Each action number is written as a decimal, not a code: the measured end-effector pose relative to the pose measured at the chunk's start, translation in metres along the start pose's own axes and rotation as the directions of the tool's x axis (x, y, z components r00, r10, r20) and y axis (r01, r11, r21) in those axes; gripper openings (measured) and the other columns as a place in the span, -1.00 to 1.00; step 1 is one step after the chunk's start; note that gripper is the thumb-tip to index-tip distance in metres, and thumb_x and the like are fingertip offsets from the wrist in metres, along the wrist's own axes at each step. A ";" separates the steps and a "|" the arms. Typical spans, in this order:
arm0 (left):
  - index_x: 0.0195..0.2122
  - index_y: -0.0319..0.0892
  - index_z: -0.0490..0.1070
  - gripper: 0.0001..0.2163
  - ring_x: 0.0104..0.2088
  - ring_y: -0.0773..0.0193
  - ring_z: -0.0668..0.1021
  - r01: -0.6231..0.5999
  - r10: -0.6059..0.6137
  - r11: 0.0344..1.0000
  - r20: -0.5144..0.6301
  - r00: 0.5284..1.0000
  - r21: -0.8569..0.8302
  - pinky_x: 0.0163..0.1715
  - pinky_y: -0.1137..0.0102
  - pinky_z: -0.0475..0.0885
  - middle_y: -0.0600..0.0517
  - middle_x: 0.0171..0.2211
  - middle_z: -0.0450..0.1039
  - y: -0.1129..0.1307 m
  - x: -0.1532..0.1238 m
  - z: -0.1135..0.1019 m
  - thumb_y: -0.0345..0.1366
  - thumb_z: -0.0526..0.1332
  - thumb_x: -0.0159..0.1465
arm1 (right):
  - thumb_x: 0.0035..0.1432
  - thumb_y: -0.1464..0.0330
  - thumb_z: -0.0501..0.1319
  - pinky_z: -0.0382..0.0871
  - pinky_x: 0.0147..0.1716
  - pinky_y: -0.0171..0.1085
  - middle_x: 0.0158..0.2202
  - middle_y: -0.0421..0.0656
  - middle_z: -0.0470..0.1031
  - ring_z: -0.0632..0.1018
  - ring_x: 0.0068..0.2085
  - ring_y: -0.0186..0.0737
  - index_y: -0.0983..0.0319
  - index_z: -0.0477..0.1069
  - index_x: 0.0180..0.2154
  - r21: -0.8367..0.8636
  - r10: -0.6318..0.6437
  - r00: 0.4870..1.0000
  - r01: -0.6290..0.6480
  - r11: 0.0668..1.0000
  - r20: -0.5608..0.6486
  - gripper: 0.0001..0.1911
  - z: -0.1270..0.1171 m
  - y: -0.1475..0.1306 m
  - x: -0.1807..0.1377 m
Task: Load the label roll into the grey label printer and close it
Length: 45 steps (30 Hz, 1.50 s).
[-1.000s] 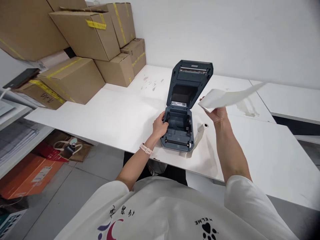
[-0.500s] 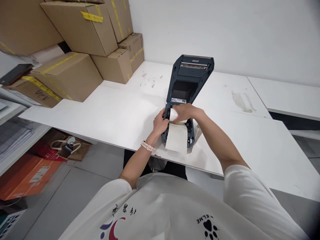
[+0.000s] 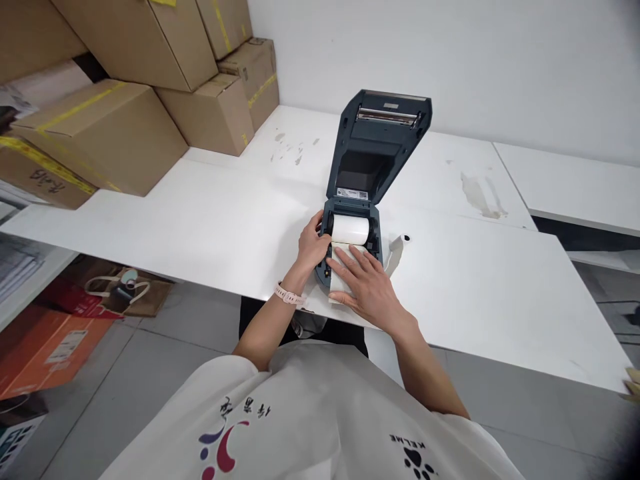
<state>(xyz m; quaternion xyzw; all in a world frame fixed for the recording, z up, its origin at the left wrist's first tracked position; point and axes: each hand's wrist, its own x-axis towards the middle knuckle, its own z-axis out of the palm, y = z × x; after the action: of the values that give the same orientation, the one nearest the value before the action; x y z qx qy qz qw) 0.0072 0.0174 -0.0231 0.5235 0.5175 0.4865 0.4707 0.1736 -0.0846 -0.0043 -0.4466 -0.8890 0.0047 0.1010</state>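
Observation:
A dark label printer (image 3: 377,160) stands on the white table with its lid raised. A white label roll (image 3: 351,230) sits inside its base, and a paper strip (image 3: 336,283) runs from it toward the table's front edge. My left hand (image 3: 313,245) grips the left side of the printer base, thumb on the rim and fingers around the outside. My right hand (image 3: 367,283) lies flat on the strip with its fingers spread, hiding most of the strip and the base's front right.
Cardboard boxes (image 3: 215,113) are stacked at the back left, against the wall. A small curled piece of white paper (image 3: 399,250) lies right of the printer. The white table (image 3: 240,220) has its front edge close to my body. An orange box (image 3: 53,350) is on the floor at left.
My right hand has moved off the label roll, toward me, and now rests flat on the paper strip. My left hand stays on the printer's side. The view has shifted slightly.

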 end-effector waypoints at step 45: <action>0.49 0.11 -0.09 -0.25 0.49 0.01 0.17 0.265 -0.238 0.935 0.138 0.962 -0.234 0.41 0.08 0.23 -0.04 0.53 0.00 0.004 -0.102 -0.033 0.26 0.02 0.36 | 0.49 0.03 -0.28 0.06 0.45 0.20 0.38 -0.20 0.35 0.18 0.49 0.00 -0.02 0.38 0.26 0.567 0.386 0.843 -0.121 0.815 -0.375 -0.38 -0.027 0.012 0.002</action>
<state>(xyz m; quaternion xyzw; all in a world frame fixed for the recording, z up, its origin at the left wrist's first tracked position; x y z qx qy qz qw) -0.0246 -0.0852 -0.0187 0.4148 0.4885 0.4549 0.6183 0.1875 -0.0780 0.0209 -0.5075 -0.7311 0.1503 0.4306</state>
